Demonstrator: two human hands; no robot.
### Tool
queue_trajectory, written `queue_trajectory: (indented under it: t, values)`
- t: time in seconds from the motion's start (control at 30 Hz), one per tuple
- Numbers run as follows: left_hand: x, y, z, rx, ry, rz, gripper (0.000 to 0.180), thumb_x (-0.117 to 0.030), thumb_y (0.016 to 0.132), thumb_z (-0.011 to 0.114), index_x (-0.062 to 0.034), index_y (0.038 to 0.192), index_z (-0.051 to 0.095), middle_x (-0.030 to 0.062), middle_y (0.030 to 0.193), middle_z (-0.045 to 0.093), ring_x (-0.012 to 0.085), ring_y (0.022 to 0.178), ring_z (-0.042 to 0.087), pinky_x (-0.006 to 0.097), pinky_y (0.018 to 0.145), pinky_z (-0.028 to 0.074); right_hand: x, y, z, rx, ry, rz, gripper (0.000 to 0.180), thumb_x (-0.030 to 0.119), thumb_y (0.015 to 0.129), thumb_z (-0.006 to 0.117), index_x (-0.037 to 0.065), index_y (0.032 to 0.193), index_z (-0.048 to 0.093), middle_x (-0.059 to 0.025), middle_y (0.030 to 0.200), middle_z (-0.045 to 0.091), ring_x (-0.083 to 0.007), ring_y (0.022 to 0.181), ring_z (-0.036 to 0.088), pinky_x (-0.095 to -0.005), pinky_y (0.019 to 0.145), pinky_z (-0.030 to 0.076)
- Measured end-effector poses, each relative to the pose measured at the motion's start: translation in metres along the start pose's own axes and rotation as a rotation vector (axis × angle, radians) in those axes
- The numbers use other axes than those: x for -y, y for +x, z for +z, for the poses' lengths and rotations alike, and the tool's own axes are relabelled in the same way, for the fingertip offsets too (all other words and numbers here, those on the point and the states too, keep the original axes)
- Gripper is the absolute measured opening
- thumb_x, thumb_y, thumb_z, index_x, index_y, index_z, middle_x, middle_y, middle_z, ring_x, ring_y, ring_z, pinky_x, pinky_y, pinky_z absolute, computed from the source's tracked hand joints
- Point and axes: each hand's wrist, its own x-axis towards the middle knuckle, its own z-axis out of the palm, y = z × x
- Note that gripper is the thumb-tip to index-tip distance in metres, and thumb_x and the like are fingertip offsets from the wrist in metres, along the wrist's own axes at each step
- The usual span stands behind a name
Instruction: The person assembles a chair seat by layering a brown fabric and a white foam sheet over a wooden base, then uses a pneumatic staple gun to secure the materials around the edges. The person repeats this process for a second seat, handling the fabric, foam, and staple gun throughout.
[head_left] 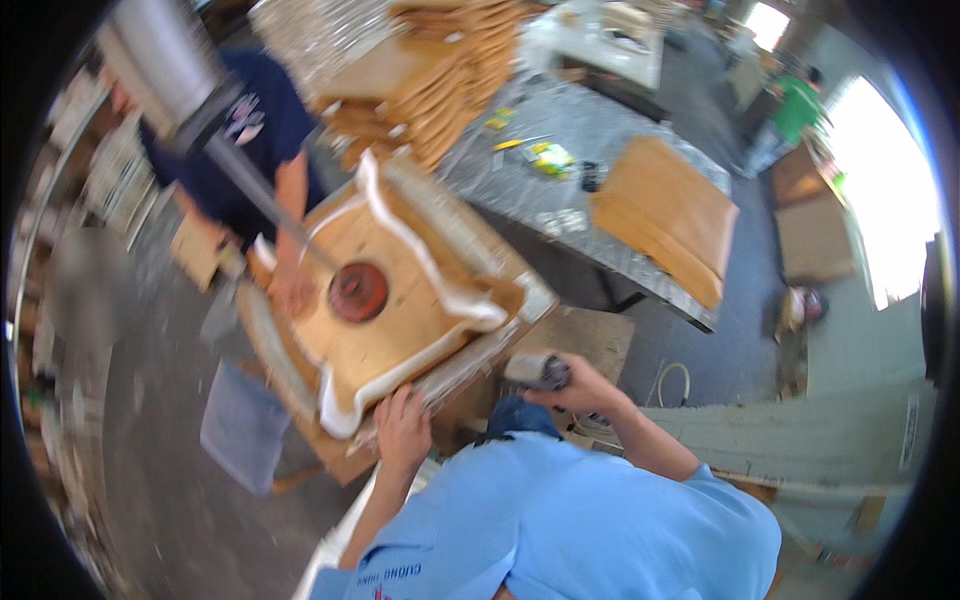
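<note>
Left hand (pixel 403 425), right hand (pixel 582 385): apart.
Left on pale frame (pixel 475 366), grip unclear; right clasped around grey tool (pixel 526 370).

- A tan panel (pixel 410 265), roughly square, lies face up and turned at an angle, its surface smooth and a little marked.
- White edging (pixel 482 314) runs in a wavy band along the panel's border, standing up at the corners.
- Pale rails (pixel 285 365) frame the panel outside that band; the left hand (pixel 402 428) rests at their near side.
- A silvery, rounded tool (pixel 525 369), dark at one end and blurred, sits near the panel's near-right corner, gripped by the right hand (pixel 582 386).
</note>
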Motion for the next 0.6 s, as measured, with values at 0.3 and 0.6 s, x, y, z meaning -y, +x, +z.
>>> queue_trajectory:
  t: [0.3,0.6]
  values:
    - [-0.037,0.028,0.013,0.008,-0.103,-0.036,0.044,-0.012,0.085,0.075,-0.0090,0.129,0.069,0.0138,0.138,0.060,0.0357,0.122,0.057,0.048,0.102,0.046,-0.021,0.082,-0.001,-0.084,0.067,0.152,0.032,0.022,0.090,0.084,0.003,0.111,0.069,-0.0007,0.074,0.067,-0.0092,0.061,0.061,-0.0283,0.054,0.048]
    - [-0.056,0.104,0.013,0.006,-0.203,-0.171,0.036,-0.018,0.088,0.075,-0.0057,0.121,0.070,0.0155,0.126,0.062,0.0361,0.116,0.058,0.050,0.099,0.046,-0.021,0.153,-0.028,-0.039,-0.006,0.138,0.028,0.021,0.088,0.084,0.002,0.101,0.069,-0.0027,0.077,0.069,-0.0105,0.061,0.063,-0.0296,0.056,0.051]
